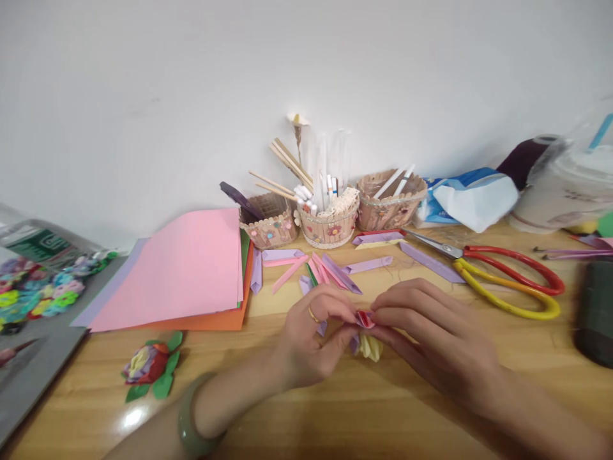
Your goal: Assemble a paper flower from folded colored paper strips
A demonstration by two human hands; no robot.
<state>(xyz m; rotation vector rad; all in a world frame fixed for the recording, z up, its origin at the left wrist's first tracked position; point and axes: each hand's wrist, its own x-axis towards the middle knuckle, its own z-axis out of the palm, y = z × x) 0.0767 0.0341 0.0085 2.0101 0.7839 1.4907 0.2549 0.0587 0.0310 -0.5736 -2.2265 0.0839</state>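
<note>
My left hand (318, 335), with a ring and a green bangle, pinches one side of a small folded pink-and-red paper piece (364, 319). My right hand (431, 332) grips its other side between thumb and fingers. Just below the fingertips hangs a pleated pale yellow paper part (370, 348), with a bit of purple paper beside it; whether these are joined to the pink piece is hidden. Folded paper strips (330, 271) in purple, pink and green lie beyond my hands. A finished-looking paper flower (146, 364) with green leaves rests on the table to the left.
Coloured paper sheets (191, 268) are stacked at the left. Scissors (507, 271) with red and yellow handles lie right of the strips. Decorated baskets (330, 230) holding sticks and pens line the wall. A tissue pack (460, 195) and a lidded cup (565, 185) stand at the right.
</note>
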